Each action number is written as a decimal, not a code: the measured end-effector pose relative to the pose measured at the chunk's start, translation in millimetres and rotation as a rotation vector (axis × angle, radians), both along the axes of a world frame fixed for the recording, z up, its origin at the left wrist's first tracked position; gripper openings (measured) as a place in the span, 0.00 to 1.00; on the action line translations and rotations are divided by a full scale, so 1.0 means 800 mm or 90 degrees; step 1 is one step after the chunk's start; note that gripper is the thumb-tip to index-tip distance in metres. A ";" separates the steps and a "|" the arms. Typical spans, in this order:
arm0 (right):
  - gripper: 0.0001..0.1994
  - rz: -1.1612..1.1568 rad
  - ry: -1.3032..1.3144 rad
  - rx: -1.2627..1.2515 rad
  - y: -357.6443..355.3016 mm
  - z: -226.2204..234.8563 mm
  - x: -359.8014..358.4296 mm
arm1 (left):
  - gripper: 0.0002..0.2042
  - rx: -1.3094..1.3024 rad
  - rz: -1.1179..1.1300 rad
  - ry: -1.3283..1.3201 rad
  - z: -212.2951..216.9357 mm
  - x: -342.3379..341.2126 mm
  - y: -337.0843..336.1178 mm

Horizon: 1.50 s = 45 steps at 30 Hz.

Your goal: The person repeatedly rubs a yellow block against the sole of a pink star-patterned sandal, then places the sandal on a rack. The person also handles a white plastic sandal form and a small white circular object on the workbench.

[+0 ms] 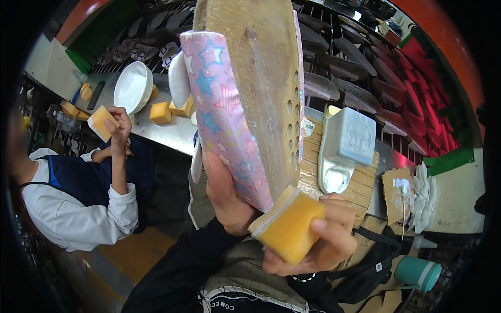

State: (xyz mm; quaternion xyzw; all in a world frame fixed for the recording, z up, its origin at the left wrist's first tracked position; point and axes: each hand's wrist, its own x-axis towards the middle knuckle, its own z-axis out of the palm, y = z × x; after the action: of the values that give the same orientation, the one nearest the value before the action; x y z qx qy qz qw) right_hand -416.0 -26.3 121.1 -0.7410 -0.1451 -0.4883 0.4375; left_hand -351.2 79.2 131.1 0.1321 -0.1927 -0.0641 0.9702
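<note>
My left hand (222, 193) grips a shoe upper (219, 94) in pink fabric with blue and white stars. Its brown sole side (263, 88) is turned up toward me, with small holes along the right edge. In my right hand (334, 237), a yellow sponge (295, 227) is pinched between the thumb and fingers. A white coating covers the sponge's upper face, which is close to the shoe's near end; whether they touch, I cannot tell. The fingers of my left hand are mostly hidden behind the shoe.
At left, a co-worker's hand (120, 128) holds another sponge. Behind it are a white bowl (133, 88) and sponge blocks (160, 112) on a metal bench. A white dispenser (347, 146) stands on a slatted board (310, 167). Racks of soles (360, 94) run behind; a teal mug (417, 273) sits lower right.
</note>
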 end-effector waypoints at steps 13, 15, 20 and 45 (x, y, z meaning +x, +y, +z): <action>0.28 0.018 -0.003 -0.021 -0.005 -0.022 -0.003 | 0.30 -0.025 0.110 0.034 0.021 0.018 0.008; 0.26 -0.028 0.030 0.057 -0.001 -0.024 0.001 | 0.28 0.053 0.203 0.076 0.024 0.020 0.010; 0.27 -0.044 -0.020 0.235 0.006 -0.015 0.006 | 0.29 0.080 0.239 0.135 0.032 0.019 0.004; 0.30 -0.078 0.022 0.124 0.011 -0.028 -0.003 | 0.33 0.195 0.257 0.167 0.013 0.033 0.014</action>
State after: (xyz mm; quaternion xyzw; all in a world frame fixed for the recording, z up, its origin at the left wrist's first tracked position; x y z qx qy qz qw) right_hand -418.5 -17.5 98.4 -0.7108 -0.0436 -0.5129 0.4793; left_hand -324.4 90.2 141.4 0.3031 -0.0231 0.0854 0.9488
